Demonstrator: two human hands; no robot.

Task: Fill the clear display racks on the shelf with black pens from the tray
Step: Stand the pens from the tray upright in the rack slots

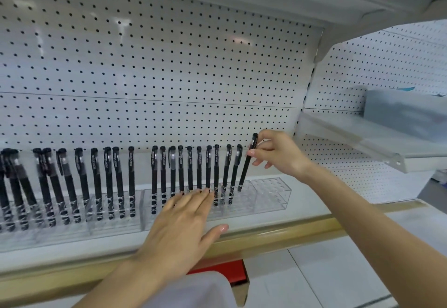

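Observation:
Clear display racks [271, 196] run along the white shelf [72, 245], with several black pens [131, 182] standing upright in their holes. My right hand [278, 153] pinches one black pen [248, 162] near its cap; the pen's lower tip sits in a hole of the rightmost rack, beside the last standing pens. My left hand [179, 230] lies flat with straight fingers, its fingertips touching the front of the rack below the middle pens. The far right end of the rack holds no pens. The tray is not in view.
A white pegboard [169, 78] backs the shelf. To the right, a higher shelf [362, 136] carries a grey box [406, 112]. A beige strip [266, 235] edges the shelf front, with a red object [225, 271] below it.

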